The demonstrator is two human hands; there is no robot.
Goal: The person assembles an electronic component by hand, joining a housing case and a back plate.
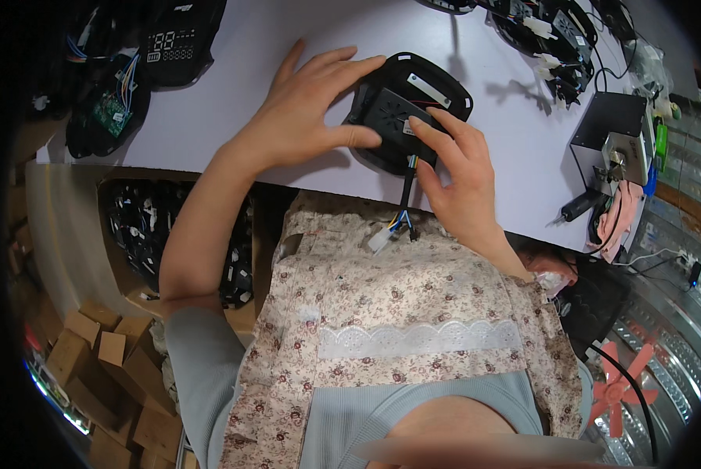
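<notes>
A black plastic display housing (pixel 461 92) lies back side up on the table before me. A flat black box-shaped module (pixel 389 112) with slots and a small label sits in it, beside a silver metal strip (pixel 429 91). My left hand (pixel 307 113) is spread open, its index fingertip at the housing's upper left edge and its thumb on the module. My right hand (pixel 461 168) rests its fingertips on the module's right part, fingers apart, the thumb beside the cable. That black cable (pixel 408 184) hangs over the table edge, ending in coloured wires and a white connector (pixel 380 239) against my apron.
More black housings with wires (pixel 553 39) lie at the far right; a display unit (pixel 174 47) and one with a green circuit board (pixel 112 113) are at left. A black-and-silver box (pixel 612 133) stands right. Below left is a carton of black parts (pixel 143 227).
</notes>
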